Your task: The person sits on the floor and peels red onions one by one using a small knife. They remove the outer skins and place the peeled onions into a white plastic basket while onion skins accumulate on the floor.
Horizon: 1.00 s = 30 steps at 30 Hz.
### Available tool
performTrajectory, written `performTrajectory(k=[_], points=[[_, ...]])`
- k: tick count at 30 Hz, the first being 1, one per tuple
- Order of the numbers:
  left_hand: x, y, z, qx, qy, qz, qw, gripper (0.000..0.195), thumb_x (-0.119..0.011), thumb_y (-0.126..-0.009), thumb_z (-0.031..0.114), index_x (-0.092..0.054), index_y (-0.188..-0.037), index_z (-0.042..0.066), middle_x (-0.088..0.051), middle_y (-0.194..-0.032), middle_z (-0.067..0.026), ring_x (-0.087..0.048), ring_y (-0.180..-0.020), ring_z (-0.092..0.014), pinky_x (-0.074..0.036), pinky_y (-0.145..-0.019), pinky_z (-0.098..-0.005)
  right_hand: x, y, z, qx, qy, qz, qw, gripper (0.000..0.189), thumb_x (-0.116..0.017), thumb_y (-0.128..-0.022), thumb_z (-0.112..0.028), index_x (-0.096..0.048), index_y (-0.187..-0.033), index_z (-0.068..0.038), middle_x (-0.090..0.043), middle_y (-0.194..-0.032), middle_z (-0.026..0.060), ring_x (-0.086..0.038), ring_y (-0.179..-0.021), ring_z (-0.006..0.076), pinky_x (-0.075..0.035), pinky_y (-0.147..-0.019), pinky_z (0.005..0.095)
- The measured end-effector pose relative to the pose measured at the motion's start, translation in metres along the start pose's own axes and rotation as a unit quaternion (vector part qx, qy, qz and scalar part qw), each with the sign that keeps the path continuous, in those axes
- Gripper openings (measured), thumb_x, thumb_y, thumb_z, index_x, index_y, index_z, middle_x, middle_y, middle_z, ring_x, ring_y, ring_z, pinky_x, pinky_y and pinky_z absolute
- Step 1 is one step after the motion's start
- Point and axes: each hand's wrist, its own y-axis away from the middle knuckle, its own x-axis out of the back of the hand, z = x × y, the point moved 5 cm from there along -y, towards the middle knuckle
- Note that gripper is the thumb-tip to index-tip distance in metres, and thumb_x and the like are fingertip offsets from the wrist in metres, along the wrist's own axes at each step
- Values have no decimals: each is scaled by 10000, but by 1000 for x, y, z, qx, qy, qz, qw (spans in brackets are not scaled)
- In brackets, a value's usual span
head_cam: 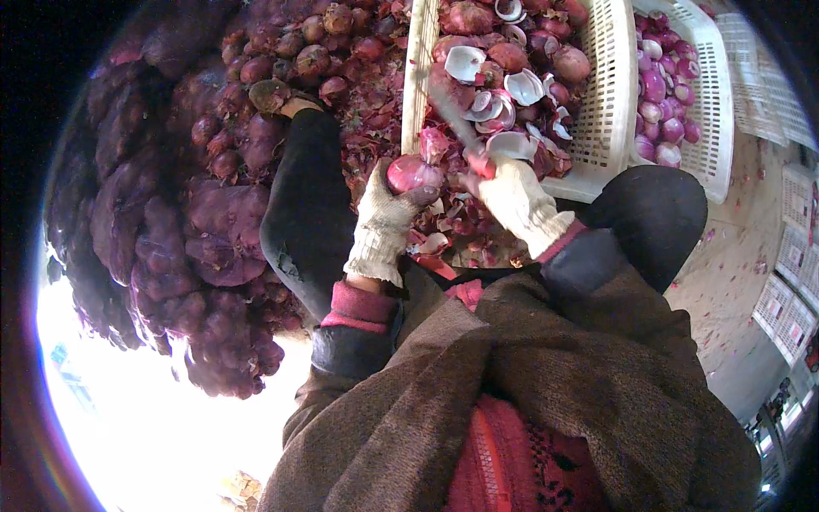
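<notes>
My left hand (390, 208), in a white knitted glove with bare fingertips, grips a red onion (414, 174) near the crate's left front corner. A loosened piece of pink-red skin (434, 144) stands up at the onion's top. Just to the right, my right hand (512, 192), gloved the same way, holds a knife by its red handle (480, 163). The blade (453, 115) points up and left over the crate and is blurred. Beneath both hands lie onion skins (464, 224).
A pale plastic crate (601, 96) ahead holds unpeeled onions and pale peelings. Another crate (713, 109) at the right contains peeled onions (654, 86). Onions in mesh sacks (224, 224) are piled on the left. Stacked crates (793, 256) stand at the far right.
</notes>
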Motion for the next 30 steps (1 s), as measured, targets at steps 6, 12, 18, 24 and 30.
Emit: performTrajectory(k=[6, 12, 18, 24, 30], points=[[1, 5, 9, 55, 18, -31, 998, 713, -800, -611, 169, -480, -1226, 2, -616, -1054, -117, -603, -937, -196, -492, -826, -304, 11, 21, -25, -36, 241, -192, 951, 237, -570, -791, -218, -614, -948, -45, -637, -844, 195, -620, -805, 368, -507, -702, 439], [4, -16, -25, 9, 12, -7, 1000, 666, -816, -548, 139, -530, -1139, 23, -632, -987, -101, -611, -900, -197, -498, -798, -325, 10, 23, -27, -6, 288, -200, 936, 243, -571, -777, -234, -615, -923, -45, -645, -825, 169, -633, -777, 342, -510, -679, 438], [2, -5, 2, 47, -37, -21, 998, 562, -822, -550, 125, -565, -1043, 45, -648, -957, -77, -616, -879, -177, -502, -781, -311, 0, 20, -14, 17, 295, -212, 932, 231, -558, -779, -228, -622, -909, -48, -648, -802, 165, -638, -762, 330, -514, -671, 431], [0, -8, 2, 23, 5, 5, 1000, 541, -811, -548, 93, -578, -1035, 66, -649, -941, -54, -613, -850, -152, -503, -771, -303, -6, 3, -20, -64, 279, -262, 922, 319, -636, -742, -192, -583, -1016, -39, -630, -861, 208, -605, -831, 386, -498, -736, 449], [0, -1, 12, 36, -5, -18, 999, 539, -800, -556, 86, -578, -1045, 56, -644, -941, -62, -609, -854, -159, -502, -775, -302, 10, 19, -18, -59, 230, -221, 946, 393, -613, -744, -159, -559, -1099, 3, -622, -923, 232, -600, -888, 384, -487, -776, 436]])
